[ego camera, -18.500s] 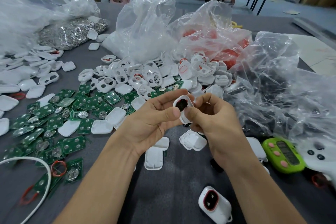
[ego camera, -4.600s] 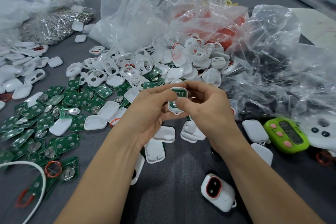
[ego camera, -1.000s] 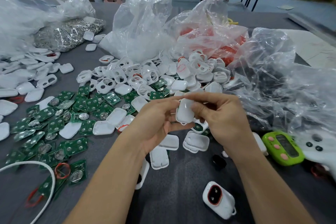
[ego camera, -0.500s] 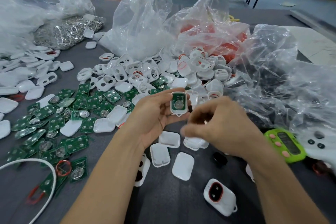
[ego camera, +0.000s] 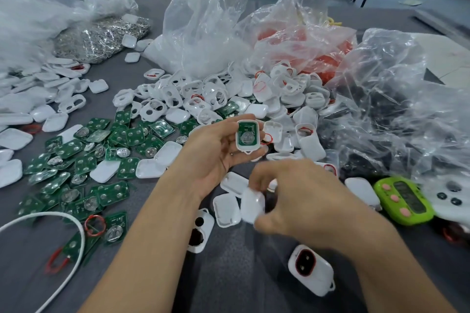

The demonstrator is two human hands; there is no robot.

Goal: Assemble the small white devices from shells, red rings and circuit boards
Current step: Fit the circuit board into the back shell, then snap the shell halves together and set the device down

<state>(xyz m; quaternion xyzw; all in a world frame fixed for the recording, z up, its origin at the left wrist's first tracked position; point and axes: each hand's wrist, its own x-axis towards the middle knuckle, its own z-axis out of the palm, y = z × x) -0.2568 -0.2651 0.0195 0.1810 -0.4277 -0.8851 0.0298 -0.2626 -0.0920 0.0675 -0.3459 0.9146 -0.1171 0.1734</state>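
Head-worn view down onto a grey table (ego camera: 236, 282) crowded with parts. At far left, a white cord (ego camera: 76, 244) loops past a spread of loose green circuit boards (ego camera: 84, 157), many carrying a silver coin cell. Behind them lies a heap of white shells (ego camera: 193, 99), some with two window cut-outs, in front of clear plastic bags; one bag (ego camera: 305, 46) shows red contents, probably the rings.

Just left of centre, the left hand (ego camera: 213, 157) is raised above the table, palm up. Its thumb and curled fingertips hold a half-built device (ego camera: 248, 151) by the edges: a white front shell lying open side up, with a green circuit board (ego camera: 248, 127) and its coin cell seated inside.

Below and to the right, the right hand (ego camera: 305, 203) is blurred by motion. Its fingers curl round a plain white back shell (ego camera: 251, 207), held low over the table among other loose back shells. How firmly it is gripped cannot be told.

Nearer the viewer, a finished device (ego camera: 310, 268) lies on the table, a red ring round its dark window. At far right sits a green gadget (ego camera: 404, 201) with pink buttons.

The step in hand looks like closing the case. Next, the back shell likely needs lifting to the open shell, lining up edge to edge, and pressing until it snaps shut
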